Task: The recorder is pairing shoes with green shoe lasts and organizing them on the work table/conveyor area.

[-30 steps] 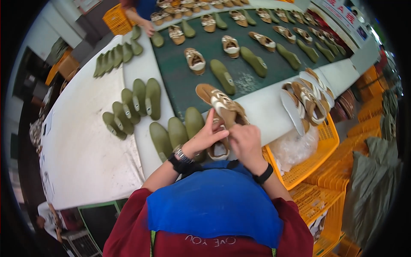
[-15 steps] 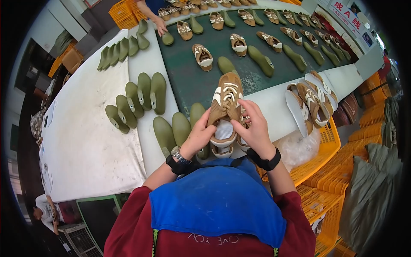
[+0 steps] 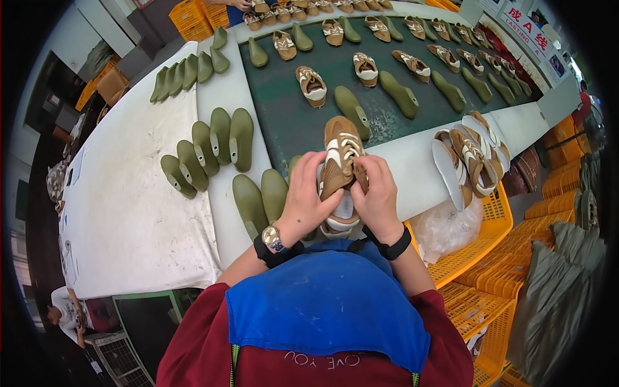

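Person's left hand point(image 3: 304, 198) and right hand point(image 3: 376, 197) held brown shoe point(image 3: 340, 138), fingers point(image 3: 312, 165) pinching the sides around its opening. Shoe was over desk point(image 3: 412, 177) near edge; green foot molds point(image 3: 249, 201) sat left.

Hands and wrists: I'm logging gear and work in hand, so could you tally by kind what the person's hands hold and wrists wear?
Held shoe: 1
Watch: 1
Black wristbands: 2
Total: 4

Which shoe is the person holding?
The brown-and-white shoe between the left hand and right hand; those on the green worktop touch neither.
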{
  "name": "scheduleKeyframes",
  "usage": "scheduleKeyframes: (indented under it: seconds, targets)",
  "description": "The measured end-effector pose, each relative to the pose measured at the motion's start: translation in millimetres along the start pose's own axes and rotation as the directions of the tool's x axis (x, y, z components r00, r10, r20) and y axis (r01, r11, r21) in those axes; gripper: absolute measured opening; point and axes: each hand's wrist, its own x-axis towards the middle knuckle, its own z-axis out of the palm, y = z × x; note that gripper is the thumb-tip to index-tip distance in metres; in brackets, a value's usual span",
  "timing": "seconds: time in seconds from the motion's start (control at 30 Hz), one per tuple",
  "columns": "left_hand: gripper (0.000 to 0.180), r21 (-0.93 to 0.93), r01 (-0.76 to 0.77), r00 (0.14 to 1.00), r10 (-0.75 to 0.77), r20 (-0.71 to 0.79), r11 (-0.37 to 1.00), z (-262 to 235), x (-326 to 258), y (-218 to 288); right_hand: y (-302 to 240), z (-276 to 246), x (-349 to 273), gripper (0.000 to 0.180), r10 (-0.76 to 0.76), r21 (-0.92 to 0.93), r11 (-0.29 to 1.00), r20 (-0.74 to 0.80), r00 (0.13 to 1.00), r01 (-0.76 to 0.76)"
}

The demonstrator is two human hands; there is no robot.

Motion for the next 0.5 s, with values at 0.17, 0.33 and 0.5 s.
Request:
scheduleKeyframes:
  seconds: [0.17,0.33,0.5]
  targets:
    - [0.032,0.342,-0.286,0.958,0.255,0.136,0.895,-6.2,8.4,6.3,-3.8,3.0,-3.2,0.03,-0.021,0.056,0.998,-0.043,0.999,0.023]
    - [0.02,0.337,-0.337,0.938,0.344,0.039,0.879,-2.9,8.1,-1.8,-2.6,6.2,-3.6,0.025,-0.023,0.043,0.999,-0.061,0.998,0.026]
    - [0.017,0.31,-0.373,0.918,0.395,-0.01,0.874,-3.8,6.4,-2.3,-8.0,4.4,-3.1,0.022,-0.014,0.056,0.998,-0.032,0.999,0.016]
